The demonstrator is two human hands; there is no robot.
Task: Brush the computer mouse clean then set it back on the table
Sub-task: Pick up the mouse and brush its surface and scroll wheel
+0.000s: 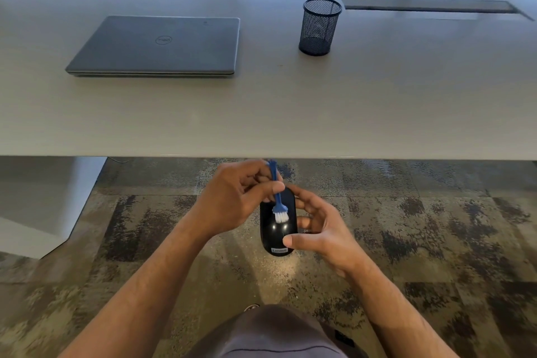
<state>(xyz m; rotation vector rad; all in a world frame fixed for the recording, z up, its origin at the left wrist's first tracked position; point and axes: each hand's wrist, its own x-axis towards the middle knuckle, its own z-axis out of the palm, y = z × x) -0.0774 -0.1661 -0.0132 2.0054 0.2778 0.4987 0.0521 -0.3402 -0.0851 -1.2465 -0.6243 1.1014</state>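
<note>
— What are the hands doing?

— The left hand [232, 197] is pinching the thin blue plastic handle of a small blue brush with white bristles [278, 203]. The bristles are touching the top of the shiny black computer mouse [278, 231].

— And who is holding the mouse?

— The right hand [318, 229] is gripping it, with the thumb curling on the near right side and the fingers wrapping round the far right side. The mouse is sitting up in the air, near the person, in front of the table edge and over the patchy brown carpet [421, 241].

— What is lying on the table?

— On the pale grey table [290, 113], far from the hands, a closed grey laptop [158, 46] is lying on the left. A black mesh pen cup [319, 27] is standing upright to its right, well apart from it.
</note>
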